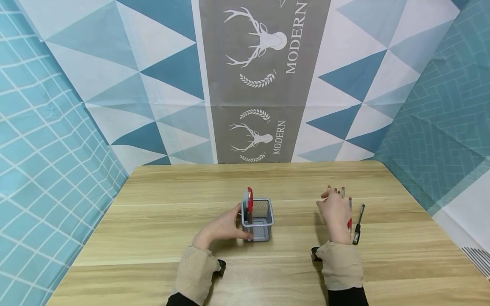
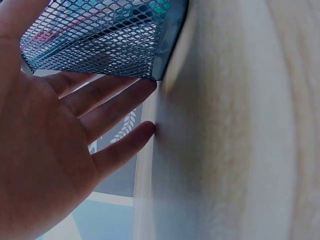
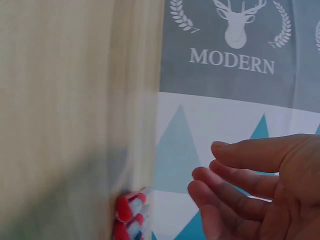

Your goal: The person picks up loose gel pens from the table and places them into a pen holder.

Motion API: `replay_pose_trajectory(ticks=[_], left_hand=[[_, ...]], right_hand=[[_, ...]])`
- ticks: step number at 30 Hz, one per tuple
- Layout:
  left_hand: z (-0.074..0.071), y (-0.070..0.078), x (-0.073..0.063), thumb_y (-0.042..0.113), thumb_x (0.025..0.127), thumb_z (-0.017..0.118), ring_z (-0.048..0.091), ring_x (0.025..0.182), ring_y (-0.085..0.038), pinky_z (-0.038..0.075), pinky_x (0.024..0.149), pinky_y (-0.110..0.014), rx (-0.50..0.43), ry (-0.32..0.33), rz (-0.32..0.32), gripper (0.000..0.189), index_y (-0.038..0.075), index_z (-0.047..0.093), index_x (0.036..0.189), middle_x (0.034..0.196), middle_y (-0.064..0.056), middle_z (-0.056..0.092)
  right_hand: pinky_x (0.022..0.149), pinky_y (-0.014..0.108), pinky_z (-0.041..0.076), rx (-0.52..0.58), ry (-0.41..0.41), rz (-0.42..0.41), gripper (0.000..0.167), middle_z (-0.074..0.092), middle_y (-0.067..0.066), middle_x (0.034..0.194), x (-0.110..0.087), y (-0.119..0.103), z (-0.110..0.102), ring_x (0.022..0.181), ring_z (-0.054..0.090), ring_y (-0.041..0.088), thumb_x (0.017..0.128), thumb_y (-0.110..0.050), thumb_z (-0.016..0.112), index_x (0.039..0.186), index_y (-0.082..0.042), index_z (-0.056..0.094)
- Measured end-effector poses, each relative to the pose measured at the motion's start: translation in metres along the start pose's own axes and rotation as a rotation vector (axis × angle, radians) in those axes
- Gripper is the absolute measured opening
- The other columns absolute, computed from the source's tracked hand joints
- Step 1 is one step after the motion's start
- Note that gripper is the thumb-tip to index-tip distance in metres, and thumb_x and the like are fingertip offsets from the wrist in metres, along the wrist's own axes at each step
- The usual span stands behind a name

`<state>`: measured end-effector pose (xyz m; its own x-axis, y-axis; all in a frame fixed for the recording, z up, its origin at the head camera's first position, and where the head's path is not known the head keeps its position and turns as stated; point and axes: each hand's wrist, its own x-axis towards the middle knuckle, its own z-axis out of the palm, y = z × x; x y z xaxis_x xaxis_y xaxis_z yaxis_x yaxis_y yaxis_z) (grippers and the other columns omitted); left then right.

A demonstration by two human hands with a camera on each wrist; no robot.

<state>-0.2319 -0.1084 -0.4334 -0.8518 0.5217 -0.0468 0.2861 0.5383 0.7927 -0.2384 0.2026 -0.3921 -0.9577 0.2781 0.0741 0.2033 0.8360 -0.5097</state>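
A square grey wire-mesh pen holder [image 1: 261,231] stands on the table with a red pen [image 1: 250,199] upright at its left side. My left hand [image 1: 223,225] holds the holder from the left, thumb across its front and fingers along the far side. In the left wrist view the mesh wall [image 2: 105,42] lies between thumb and fingers, and the little finger is spread away from it. My right hand [image 1: 334,210] hovers over several pens [image 1: 343,192], partly hiding them. Its fingers [image 3: 235,200] bend loosely with nothing between them.
Right of the right hand lies a black-capped pen [image 1: 359,225], beside a red-ended pen [image 1: 350,223]. Red pen ends [image 3: 129,207] show low in the right wrist view. Behind the wooden table [image 1: 153,238] hangs a patterned cloth [image 1: 264,93].
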Motion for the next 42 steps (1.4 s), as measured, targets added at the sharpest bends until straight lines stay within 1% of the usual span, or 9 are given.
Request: replay_pose_trajectory(ticks=[4, 7, 12, 19, 25, 29, 33, 39, 42], left_hand=[[0.0, -0.001, 0.0, 0.037, 0.062, 0.08, 0.051, 0.106, -0.016, 0.04, 0.095, -0.039, -0.007, -0.005, -0.002, 0.087, 0.018, 0.034, 0.133, 0.11, 0.002, 0.057], [0.0, -0.001, 0.0, 0.037, 0.062, 0.08, 0.051, 0.106, -0.017, 0.04, 0.095, -0.04, -0.012, -0.005, -0.002, 0.086, 0.018, 0.035, 0.132, 0.11, 0.002, 0.057], [0.0, 0.0, -0.001, 0.036, 0.062, 0.081, 0.051, 0.109, -0.017, 0.039, 0.097, -0.04, -0.022, -0.006, -0.003, 0.087, 0.017, 0.035, 0.133, 0.113, 0.002, 0.057], [0.0, 0.001, 0.0, 0.036, 0.063, 0.08, 0.051, 0.109, -0.017, 0.039, 0.097, -0.039, -0.024, -0.009, -0.003, 0.085, 0.018, 0.035, 0.133, 0.114, 0.002, 0.057], [0.0, 0.001, -0.001, 0.035, 0.063, 0.08, 0.051, 0.108, -0.016, 0.038, 0.097, -0.039, -0.03, -0.009, -0.005, 0.084, 0.019, 0.036, 0.132, 0.113, 0.003, 0.057], [0.0, 0.001, -0.001, 0.036, 0.062, 0.08, 0.051, 0.109, -0.017, 0.038, 0.097, -0.039, -0.03, -0.01, -0.007, 0.085, 0.018, 0.036, 0.132, 0.113, 0.002, 0.057], [0.0, 0.001, -0.001, 0.036, 0.062, 0.081, 0.05, 0.109, -0.017, 0.038, 0.097, -0.039, -0.031, -0.013, -0.009, 0.085, 0.018, 0.036, 0.132, 0.113, 0.002, 0.057], [0.0, 0.0, -0.001, 0.035, 0.062, 0.081, 0.05, 0.108, -0.016, 0.039, 0.097, -0.038, -0.037, -0.013, -0.009, 0.086, 0.017, 0.035, 0.133, 0.113, 0.002, 0.057], [0.0, 0.001, -0.001, 0.035, 0.062, 0.081, 0.051, 0.108, -0.016, 0.038, 0.097, -0.038, -0.035, -0.013, -0.01, 0.086, 0.018, 0.035, 0.133, 0.113, 0.002, 0.057]], right_hand=[[0.053, 0.044, 0.043, -0.018, -0.063, 0.05, 0.036, 0.06, 0.024, 0.106, 0.001, 0.003, 0.003, 0.087, 0.056, 0.042, 0.084, -0.022, 0.056, 0.114, -0.002, 0.056], [0.053, 0.043, 0.043, -0.024, -0.075, 0.081, 0.039, 0.056, 0.027, 0.11, 0.003, 0.005, 0.006, 0.085, 0.056, 0.043, 0.085, -0.023, 0.055, 0.117, -0.001, 0.053], [0.052, 0.04, 0.041, -0.013, -0.053, 0.107, 0.038, 0.056, 0.028, 0.108, 0.006, 0.007, 0.01, 0.08, 0.056, 0.039, 0.085, -0.021, 0.055, 0.116, -0.001, 0.051], [0.061, 0.048, 0.046, 0.01, -0.039, 0.126, 0.04, 0.053, 0.029, 0.111, 0.007, 0.009, 0.013, 0.089, 0.054, 0.045, 0.084, -0.018, 0.057, 0.118, 0.001, 0.049], [0.068, 0.052, 0.045, 0.042, -0.026, 0.122, 0.04, 0.052, 0.029, 0.113, 0.006, 0.011, 0.014, 0.093, 0.052, 0.047, 0.083, -0.016, 0.059, 0.117, 0.002, 0.049], [0.065, 0.052, 0.045, 0.019, -0.013, 0.12, 0.032, 0.053, 0.029, 0.107, 0.007, 0.013, 0.015, 0.092, 0.053, 0.047, 0.08, -0.014, 0.059, 0.105, 0.003, 0.05], [0.059, 0.052, 0.046, -0.03, -0.03, 0.135, 0.031, 0.054, 0.033, 0.101, 0.008, 0.015, 0.015, 0.086, 0.054, 0.048, 0.078, -0.013, 0.059, 0.101, 0.006, 0.049], [0.052, 0.045, 0.044, -0.053, -0.087, 0.14, 0.042, 0.055, 0.036, 0.1, 0.01, 0.016, 0.013, 0.081, 0.056, 0.045, 0.079, -0.011, 0.056, 0.113, 0.01, 0.047], [0.048, 0.041, 0.042, -0.041, -0.126, 0.148, 0.039, 0.055, 0.035, 0.098, 0.009, 0.016, 0.012, 0.077, 0.056, 0.04, 0.078, -0.009, 0.053, 0.111, 0.01, 0.048]])
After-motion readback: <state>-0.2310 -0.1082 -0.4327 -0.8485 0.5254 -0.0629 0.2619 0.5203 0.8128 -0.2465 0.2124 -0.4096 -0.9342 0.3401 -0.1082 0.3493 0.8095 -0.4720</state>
